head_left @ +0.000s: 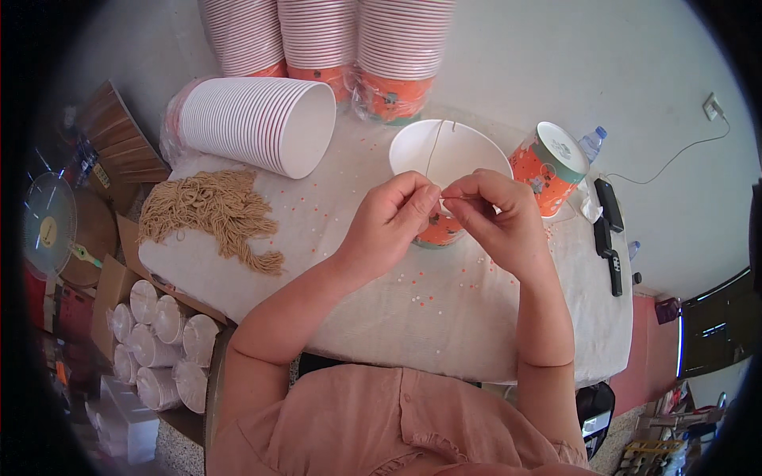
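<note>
An orange paper bucket (476, 143) with a white inside stands upright in front of me. A thin tan cord (434, 148) runs from its far rim across the opening toward my fingers. Above the bucket's near rim, my left hand (389, 222) pinches the cord between thumb and forefinger. Close against it, my right hand (502, 218) is also closed in a pinch on the cord. The fingertips nearly meet, and the short piece of cord between them is mostly hidden. Both hands cover much of the bucket's near side.
A bundle of tan cords (210, 210) lies left on the cloth-covered table (381, 333). Nested buckets (254, 123) lie behind it; tall stacks (401, 47) stand farther back. An upturned bucket (548, 168), a bottle (593, 143) and black tools (607, 206) are at right. Paper dots are scattered.
</note>
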Available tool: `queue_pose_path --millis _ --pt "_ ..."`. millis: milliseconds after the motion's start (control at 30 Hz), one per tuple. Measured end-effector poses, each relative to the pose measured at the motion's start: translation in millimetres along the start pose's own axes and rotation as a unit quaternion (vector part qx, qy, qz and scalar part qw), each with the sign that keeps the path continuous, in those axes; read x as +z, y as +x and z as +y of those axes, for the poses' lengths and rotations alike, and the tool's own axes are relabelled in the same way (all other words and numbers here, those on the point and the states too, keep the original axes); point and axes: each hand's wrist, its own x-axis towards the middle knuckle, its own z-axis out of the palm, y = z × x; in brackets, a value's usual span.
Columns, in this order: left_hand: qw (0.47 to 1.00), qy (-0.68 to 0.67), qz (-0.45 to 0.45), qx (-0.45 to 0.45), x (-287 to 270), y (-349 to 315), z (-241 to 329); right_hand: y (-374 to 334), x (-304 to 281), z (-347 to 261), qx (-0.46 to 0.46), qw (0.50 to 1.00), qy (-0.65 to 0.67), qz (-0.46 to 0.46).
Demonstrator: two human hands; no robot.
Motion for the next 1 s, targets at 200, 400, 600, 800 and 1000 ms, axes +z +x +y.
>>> queue_pose_path --millis 200,400,600,800,1000 --pt "1.000 0.011 -0.002 0.006 1 1 0 2 -2 3 0.019 1.000 0.001 0.014" --pt "0.997 0.037 0.021 0.060 4 3 -5 2 -1 7 0.022 1.000 -0.003 0.008" --pt "0.975 0.165 0.054 0.136 -6 6 0 3 -7 5 0.029 0.999 -0.022 0.004" --pt "0.933 0.314 0.025 0.173 -13 6 11 8 -16 12 0.059 0.997 -0.054 -0.011" --pt "0.869 0.472 -0.005 0.151 -16 7 1 12 -16 22 0.065 0.996 -0.059 -0.023"
